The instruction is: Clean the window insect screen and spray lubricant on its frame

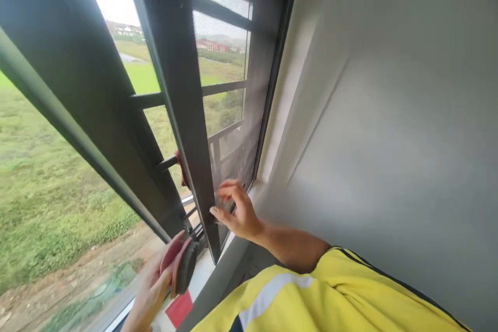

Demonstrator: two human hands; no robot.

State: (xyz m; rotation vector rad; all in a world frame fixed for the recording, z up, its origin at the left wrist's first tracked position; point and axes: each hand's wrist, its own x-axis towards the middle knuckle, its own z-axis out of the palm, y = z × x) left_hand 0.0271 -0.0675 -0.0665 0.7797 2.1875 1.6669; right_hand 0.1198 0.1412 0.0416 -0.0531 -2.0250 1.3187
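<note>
Gripping a round red-backed brush with dark bristles (182, 265), low at the bottom of the head view, just beside the dark metal window frame (182, 114): left hand (150, 290), fingers clenched around the brush's red disc, bristle face turned right toward the frame. Reaching to the frame's lower edge: right hand (237, 212), fingers loosely bent, thumb and fingertips pinching at the fine grey mesh screen (223, 93), holding nothing else. Behind the mesh, dark horizontal bars and a green field. Below the brush, a small red square patch (179, 308) on the white sill (202, 275). Lower right, a yellow sleeve with a white stripe (311, 295), against a plain white wall (389, 114).
</note>
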